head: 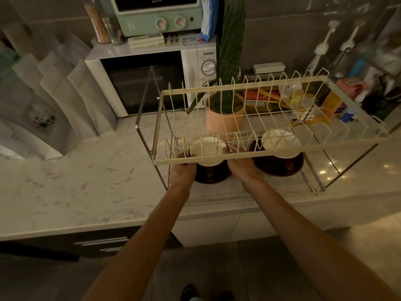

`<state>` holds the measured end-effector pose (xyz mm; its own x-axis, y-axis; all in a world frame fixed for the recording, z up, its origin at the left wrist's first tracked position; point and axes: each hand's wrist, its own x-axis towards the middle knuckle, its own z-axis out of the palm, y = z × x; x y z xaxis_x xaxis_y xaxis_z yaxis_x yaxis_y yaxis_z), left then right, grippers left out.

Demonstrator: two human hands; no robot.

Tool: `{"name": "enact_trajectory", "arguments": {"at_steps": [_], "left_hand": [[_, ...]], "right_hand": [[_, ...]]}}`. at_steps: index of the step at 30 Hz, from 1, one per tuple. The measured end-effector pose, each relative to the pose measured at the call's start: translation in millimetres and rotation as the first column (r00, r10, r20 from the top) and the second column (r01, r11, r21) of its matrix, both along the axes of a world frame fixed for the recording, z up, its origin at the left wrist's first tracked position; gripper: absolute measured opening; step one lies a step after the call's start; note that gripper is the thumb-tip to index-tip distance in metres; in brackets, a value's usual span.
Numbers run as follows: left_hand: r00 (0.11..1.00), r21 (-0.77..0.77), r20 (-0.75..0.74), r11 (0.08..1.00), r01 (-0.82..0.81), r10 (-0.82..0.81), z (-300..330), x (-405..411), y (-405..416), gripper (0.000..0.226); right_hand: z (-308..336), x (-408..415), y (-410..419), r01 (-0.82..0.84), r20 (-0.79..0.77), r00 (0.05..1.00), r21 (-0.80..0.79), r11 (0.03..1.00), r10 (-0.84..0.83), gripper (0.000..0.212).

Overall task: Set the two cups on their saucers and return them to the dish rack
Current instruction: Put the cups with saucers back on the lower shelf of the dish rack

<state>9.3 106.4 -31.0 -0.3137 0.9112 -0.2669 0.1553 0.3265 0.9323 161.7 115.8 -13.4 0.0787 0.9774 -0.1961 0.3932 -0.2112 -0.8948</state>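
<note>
In the middle of the frame, under the dish rack (pixel 269 152) top tier, your left hand (pixel 183 170) and right hand (pixel 244 164) grip the near saucer (pixel 211 175) from both sides, probably to keep its cup (pixel 207 152) steady. Right of it, the second cup (pixel 280 141) already sits on its saucer (pixel 280 168).

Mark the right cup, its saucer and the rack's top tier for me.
right cup (pixel 280 141), head view, pale inside seen through the wires
right saucer (pixel 282 168), head view, dark front rim
rack's top tier (pixel 238 158), head view, front frame bar
</note>
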Motion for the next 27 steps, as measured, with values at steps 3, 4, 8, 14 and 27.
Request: {"name": "enact_trajectory", "arguments": {"at_steps": [3, 4, 8, 14, 27], "left_hand": [[0.999, 0.028, 0.006, 0.999, 0.043, -0.043, 1.9, 0.8, -2.5, 0.035], [0.998, 0.052, -0.009, 0.996, 0.067, -0.066, 2.2, 0.4, -3.3, 0.035], [0.980, 0.134, -0.160, 0.982, 0.137, -0.115, 2.7, -1.2, -11.1, 0.047], [0.751, 0.210, -0.646, 0.914, 0.347, -0.136, -0.5, 2.6, -35.7, 0.056], [0.883, 0.150, -0.247, 0.885, 0.441, -0.398, 42.6, 91.8, -59.0, 0.043]], "right_hand": [[1.4, 0.5, -1.0, -0.019, 0.009, 1.000, 0.014, 1.000, 0.019, 0.039], [0.5, 1.1, -0.8, -0.020, 0.020, 1.000, 0.025, 0.999, 0.020, 0.039], [-1.7, 7.6, -5.4, -0.049, 0.114, 0.993, 0.103, 0.993, 0.037, 0.035], [9.9, 24.4, -23.3, -0.085, 0.351, 0.936, 0.277, 0.957, -0.019, 0.034], [1.1, 108.8, -50.6, 0.090, 0.520, 0.777, 0.468, 0.879, -0.356, 0.038]]}}
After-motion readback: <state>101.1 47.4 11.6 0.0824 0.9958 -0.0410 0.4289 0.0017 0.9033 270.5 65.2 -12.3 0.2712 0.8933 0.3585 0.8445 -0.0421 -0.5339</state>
